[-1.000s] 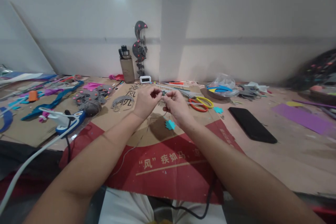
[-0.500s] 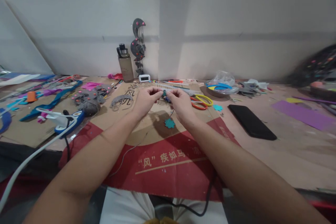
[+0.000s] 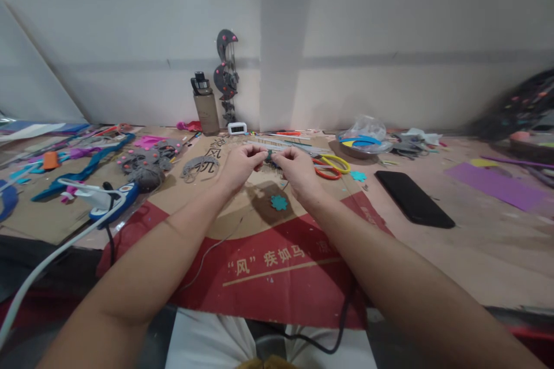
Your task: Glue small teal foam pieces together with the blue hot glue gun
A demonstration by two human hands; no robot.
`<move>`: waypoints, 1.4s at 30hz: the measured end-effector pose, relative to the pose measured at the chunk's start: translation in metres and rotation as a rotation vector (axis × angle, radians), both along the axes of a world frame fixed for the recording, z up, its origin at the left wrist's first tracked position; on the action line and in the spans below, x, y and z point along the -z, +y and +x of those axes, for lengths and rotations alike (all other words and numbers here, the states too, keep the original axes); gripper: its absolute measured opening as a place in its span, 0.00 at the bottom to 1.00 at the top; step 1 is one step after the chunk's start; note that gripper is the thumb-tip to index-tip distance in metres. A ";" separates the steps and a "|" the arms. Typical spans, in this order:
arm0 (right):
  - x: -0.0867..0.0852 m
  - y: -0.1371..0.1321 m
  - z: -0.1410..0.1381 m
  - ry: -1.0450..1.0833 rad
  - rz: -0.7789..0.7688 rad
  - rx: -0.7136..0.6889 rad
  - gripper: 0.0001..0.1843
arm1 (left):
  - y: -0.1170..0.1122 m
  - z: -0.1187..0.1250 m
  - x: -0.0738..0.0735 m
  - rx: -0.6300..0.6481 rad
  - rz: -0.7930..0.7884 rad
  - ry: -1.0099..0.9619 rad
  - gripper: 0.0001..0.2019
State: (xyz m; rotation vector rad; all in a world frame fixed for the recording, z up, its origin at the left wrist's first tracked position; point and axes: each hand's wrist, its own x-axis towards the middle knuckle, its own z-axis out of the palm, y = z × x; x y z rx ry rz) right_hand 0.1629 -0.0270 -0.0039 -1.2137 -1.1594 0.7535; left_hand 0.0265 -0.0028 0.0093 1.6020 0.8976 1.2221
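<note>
Between the fingertips of both hands is a small dark teal piece [image 3: 269, 155], mostly covered by the fingers. My left hand [image 3: 243, 166] pinches it from the left and my right hand [image 3: 298, 168] from the right, held above the cardboard sheet [image 3: 268, 294]. Below the hands a teal flower-shaped cutout [image 3: 279, 202] lies flat on the cardboard. Scissors with yellow and red handles [image 3: 336, 164] lie just beyond my right hand. A second teal cutout [image 3: 358, 176] is to their right. Left of my left hand rests a loose bundle of grey yarn [image 3: 199, 168].
A black phone [image 3: 413, 199] lies at the right, near purple sheets [image 3: 497, 186]. Behind stand a bottle [image 3: 206, 109], a small white clock [image 3: 237, 128] and a bowl [image 3: 363, 151] with a plastic bag. A blue power strip [image 3: 116, 204] with a white cable sits at left.
Both hands stay close together on the small teal piece, with only slight finger movement. The whole view has shifted very slightly; nothing on the table has moved.
</note>
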 end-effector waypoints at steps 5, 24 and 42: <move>0.002 0.002 0.000 0.018 0.023 -0.008 0.14 | -0.001 0.000 -0.001 0.008 -0.008 0.022 0.07; 0.001 -0.004 0.004 -0.086 0.015 -0.025 0.08 | 0.002 -0.006 -0.001 0.172 -0.298 -0.104 0.12; 0.002 -0.013 -0.004 0.017 0.063 -0.171 0.10 | -0.002 -0.004 -0.002 0.206 -0.291 -0.113 0.06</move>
